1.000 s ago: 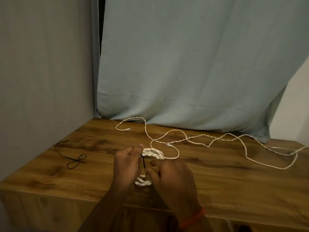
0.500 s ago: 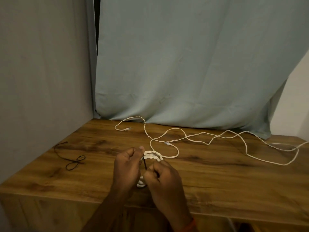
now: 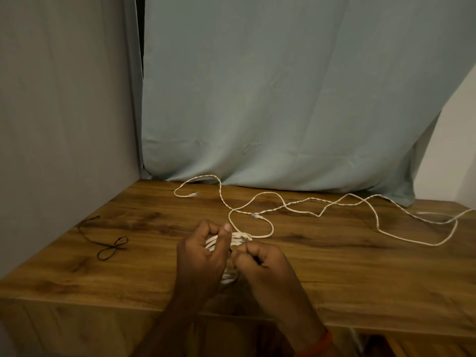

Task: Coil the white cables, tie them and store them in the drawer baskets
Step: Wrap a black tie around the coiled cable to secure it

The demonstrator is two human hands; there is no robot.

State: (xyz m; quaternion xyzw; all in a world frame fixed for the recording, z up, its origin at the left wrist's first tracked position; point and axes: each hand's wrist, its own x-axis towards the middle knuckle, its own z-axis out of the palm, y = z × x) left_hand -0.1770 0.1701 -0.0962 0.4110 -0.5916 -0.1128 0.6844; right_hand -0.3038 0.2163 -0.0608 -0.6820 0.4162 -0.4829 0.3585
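Observation:
A small coil of white cable [image 3: 238,239] sits between both hands above the near middle of the wooden table [image 3: 360,274]. My left hand [image 3: 203,256] curls round the coil's left side, thumb up. My right hand [image 3: 262,264] pinches a thin black tie against the coil; the tie is almost hidden by the fingers. From the coil, loose white cable [image 3: 319,215] trails back and right across the table, with one end [image 3: 193,194] lying near the curtain.
A second black tie [image 3: 110,247] lies looped on the table at the left. A grey wall stands on the left and a pale blue curtain [image 3: 283,99] hangs behind the table. The table's front edge runs just below my hands.
My right hand has slid left and closer to the left hand, closing over the black tie, which showed between the hands before. The coil is more covered now.

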